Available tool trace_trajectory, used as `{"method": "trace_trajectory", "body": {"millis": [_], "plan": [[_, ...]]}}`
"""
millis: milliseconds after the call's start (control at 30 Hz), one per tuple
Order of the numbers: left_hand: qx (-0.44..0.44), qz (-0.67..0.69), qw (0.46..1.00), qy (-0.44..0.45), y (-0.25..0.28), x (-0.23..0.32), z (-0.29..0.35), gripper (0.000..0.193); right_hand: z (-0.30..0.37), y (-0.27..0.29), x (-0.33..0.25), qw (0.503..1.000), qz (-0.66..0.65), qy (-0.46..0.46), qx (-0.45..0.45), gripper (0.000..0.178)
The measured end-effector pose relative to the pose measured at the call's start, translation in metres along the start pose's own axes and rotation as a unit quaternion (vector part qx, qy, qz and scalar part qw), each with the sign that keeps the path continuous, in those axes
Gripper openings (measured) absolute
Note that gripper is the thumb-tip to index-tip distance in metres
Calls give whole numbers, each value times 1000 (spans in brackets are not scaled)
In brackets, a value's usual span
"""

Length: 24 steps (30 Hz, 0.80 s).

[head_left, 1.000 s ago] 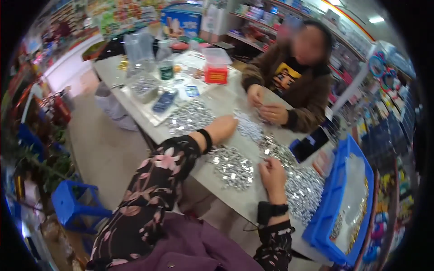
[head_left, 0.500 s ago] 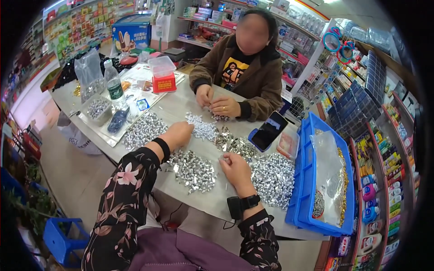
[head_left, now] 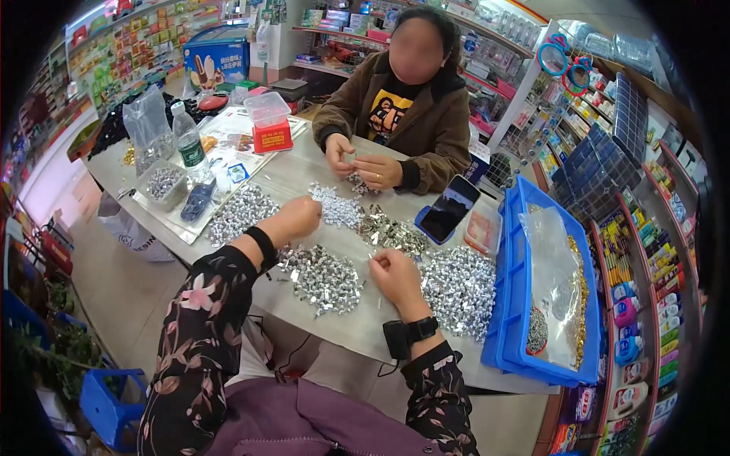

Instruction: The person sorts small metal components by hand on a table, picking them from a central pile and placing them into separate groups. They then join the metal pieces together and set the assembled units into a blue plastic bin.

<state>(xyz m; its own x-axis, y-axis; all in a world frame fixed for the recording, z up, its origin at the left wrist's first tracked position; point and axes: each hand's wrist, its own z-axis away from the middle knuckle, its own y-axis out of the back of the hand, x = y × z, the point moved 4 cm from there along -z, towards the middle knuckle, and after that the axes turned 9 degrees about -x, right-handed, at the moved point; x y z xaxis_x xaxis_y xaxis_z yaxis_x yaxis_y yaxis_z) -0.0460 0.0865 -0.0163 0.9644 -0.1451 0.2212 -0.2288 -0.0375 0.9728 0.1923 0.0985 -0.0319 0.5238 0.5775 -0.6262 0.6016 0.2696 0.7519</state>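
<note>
My left hand, its fingers curled closed, is at the left edge of a heap of small white pieces; whatever is in those fingers is hidden. On the other side, my right hand pinches thumb and forefinger together, with something tiny and pale at the tips. Between and below my hands lies a heap of small shiny silver metal pieces. Silver-gold pieces are piled beyond my right hand, and a larger silver heap lies to its right. Another silver heap is left of my left hand.
Across the table a co-worker's hands work over a small heap. A phone leans on a blue stand beside a clear tub. A blue crate borders the right. Bottle, plastic box and red box stand left.
The view has shifted slightly. My left hand's fingers have drawn a little back from the white pieces, while my right hand keeps its pinch. The co-worker's hands have moved slightly.
</note>
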Motion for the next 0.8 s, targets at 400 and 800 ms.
{"method": "trace_trajectory", "body": {"millis": [400,800], "plan": [[21,653,751,94,-20,80,82,21,28,-17,-54,881,-439,18,-175,12],[58,780,619,75,-31,91,95,18,26,-26,-37,882,-448,73,-129,7]]}}
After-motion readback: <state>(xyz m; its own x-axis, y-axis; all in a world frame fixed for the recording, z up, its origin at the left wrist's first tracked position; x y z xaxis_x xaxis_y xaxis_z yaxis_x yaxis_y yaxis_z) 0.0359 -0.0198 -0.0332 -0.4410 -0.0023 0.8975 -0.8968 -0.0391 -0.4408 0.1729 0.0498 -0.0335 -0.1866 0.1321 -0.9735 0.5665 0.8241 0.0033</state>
